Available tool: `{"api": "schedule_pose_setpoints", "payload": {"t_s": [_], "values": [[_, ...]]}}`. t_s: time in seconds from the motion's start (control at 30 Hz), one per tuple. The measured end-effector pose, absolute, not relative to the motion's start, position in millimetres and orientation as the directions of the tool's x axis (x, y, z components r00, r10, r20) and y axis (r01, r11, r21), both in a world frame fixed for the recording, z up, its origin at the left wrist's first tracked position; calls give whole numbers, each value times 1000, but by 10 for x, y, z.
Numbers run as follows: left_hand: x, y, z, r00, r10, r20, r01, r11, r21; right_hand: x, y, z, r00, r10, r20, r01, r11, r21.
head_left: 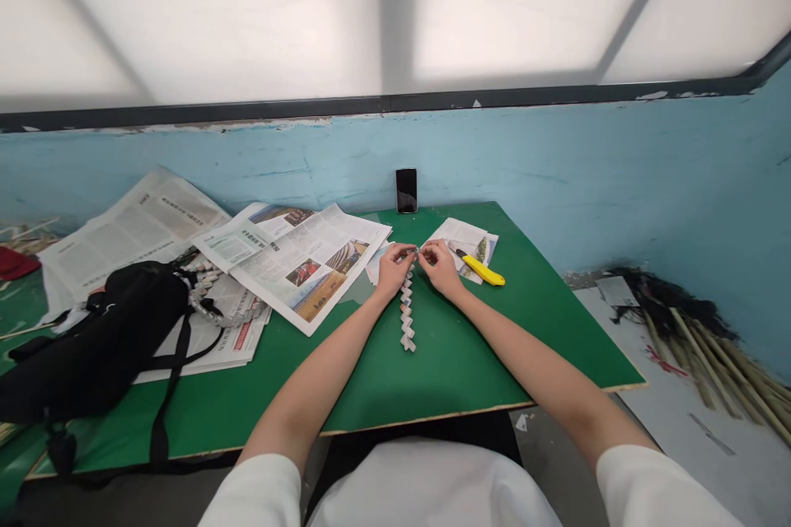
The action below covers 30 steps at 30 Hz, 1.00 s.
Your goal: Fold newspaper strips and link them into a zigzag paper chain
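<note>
A zigzag chain of folded newspaper strips point(406, 314) runs down the green table point(451, 354) toward me, its far end between my hands. My left hand point(395, 266) pinches that end from the left. From the right, my right hand point(437, 262) pinches the same spot, the fingertips of both hands nearly touching. The small folded piece at the fingertips is mostly hidden. Just right of my right hand, a yellow-handled utility knife point(484, 269) rests partly on cut newspaper pieces point(465, 232).
Newspaper sheets point(315, 255) spread over the table's left side. A black bag point(117, 338) with straps lies there, beside another folded-paper chain point(216, 309). A phone point(406, 191) leans upright against the blue wall. Bamboo sticks point(717, 354) lie on the floor at right.
</note>
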State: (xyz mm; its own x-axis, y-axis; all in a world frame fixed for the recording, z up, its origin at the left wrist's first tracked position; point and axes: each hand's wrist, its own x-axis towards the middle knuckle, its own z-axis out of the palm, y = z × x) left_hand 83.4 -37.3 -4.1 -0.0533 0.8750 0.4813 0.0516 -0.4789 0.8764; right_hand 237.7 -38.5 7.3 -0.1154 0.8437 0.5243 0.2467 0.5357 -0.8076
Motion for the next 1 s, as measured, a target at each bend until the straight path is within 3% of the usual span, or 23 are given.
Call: {"api": "schedule_pose_setpoints", "payload": {"t_s": [0.47, 0.67, 1.0], "values": [[863, -438, 29, -140, 847, 512, 82, -506, 859, 2360, -401, 56, -120, 843, 524, 211, 537, -817], [855, -432, 12, -121, 844, 523, 95, -515, 852, 2373, -387, 15, -143, 896, 420, 168, 440, -882], [859, -378, -63, -85, 900, 427, 5, -428, 904, 2378, -378, -8, -128, 891, 435, 182, 453, -873]]}}
